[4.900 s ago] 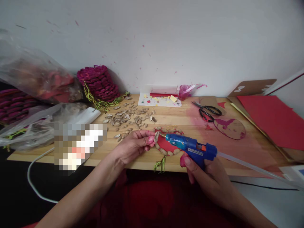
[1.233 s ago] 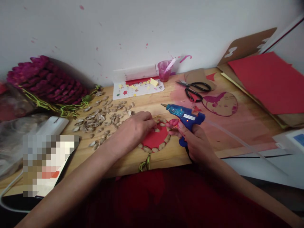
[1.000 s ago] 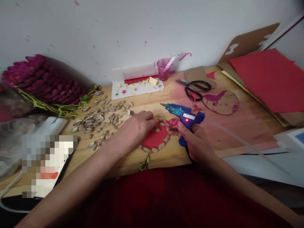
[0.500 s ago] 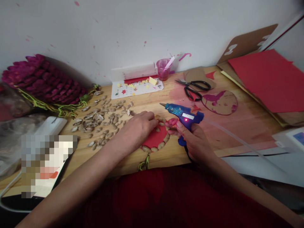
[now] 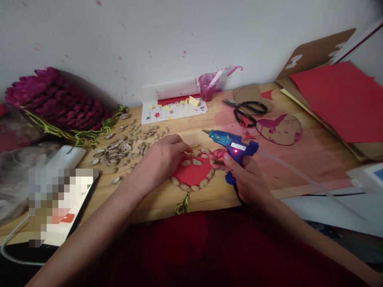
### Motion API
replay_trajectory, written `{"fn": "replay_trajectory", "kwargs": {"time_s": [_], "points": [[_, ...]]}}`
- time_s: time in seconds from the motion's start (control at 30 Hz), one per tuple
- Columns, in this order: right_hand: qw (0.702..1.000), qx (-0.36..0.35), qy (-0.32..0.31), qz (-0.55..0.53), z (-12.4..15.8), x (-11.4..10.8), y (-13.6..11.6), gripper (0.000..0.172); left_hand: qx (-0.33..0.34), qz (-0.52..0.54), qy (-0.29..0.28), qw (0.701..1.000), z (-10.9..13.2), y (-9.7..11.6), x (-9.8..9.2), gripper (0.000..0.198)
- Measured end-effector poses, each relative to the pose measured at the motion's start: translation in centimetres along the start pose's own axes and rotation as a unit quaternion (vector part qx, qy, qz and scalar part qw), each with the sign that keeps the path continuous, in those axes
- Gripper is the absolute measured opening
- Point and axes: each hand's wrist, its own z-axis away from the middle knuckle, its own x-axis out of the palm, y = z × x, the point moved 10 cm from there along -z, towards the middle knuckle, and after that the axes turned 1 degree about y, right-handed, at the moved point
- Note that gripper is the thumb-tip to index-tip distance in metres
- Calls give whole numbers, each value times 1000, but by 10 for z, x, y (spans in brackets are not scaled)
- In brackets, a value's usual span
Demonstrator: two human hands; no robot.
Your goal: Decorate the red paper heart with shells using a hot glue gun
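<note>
My right hand (image 5: 249,175) is wrapped round a blue glue gun (image 5: 220,138), whose metal nozzle points left and whose small red light is lit. A bit of orange shows beside the thumb. Left of the gun lies a red disc (image 5: 191,174) edged with peanut shells (image 5: 195,187). Two more peanut shells (image 5: 197,162) rest on its upper part, side by side. My left hand (image 5: 169,153) reaches over the disc's upper left edge, fingers bent and pressed together. Whatever is at those fingertips is too small to make out. Yellow-green strings (image 5: 182,205) lie below the disc.
Loose peanut shells (image 5: 119,147) are scattered on the left, before a big magenta cone (image 5: 60,101). Black-handled scissors (image 5: 251,107) and a stained cardboard disc (image 5: 279,129) lie right. A pink cup (image 5: 207,87) stands by the wall. A lit screen (image 5: 80,203) lies at left.
My left hand has drawn back a little to the left, uncovering two peanut shells on the red disc. The right hand holds the glue gun in nearly the same place.
</note>
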Motion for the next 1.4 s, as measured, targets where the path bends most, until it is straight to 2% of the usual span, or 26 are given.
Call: {"fn": "replay_trajectory", "kwargs": {"time_s": [0.1,0.47,0.83,1.23,1.4], "points": [[1000,2,6,2,0,-1,0,24,-19,22,1,1000,2,-3,2,17],[1000,6,4,18,0,-2,2,23,7,48,-10,999,2,8,23,15],[1000,-4,1,5,0,1,-1,19,38,45,6,998,2,13,25,15],[1000,-11,9,-21,-1,1,0,16,-10,65,7,998,0,2,29,7],[1000,-13,8,-26,-1,2,-1,13,-7,60,6,998,0,4,29,7]]}}
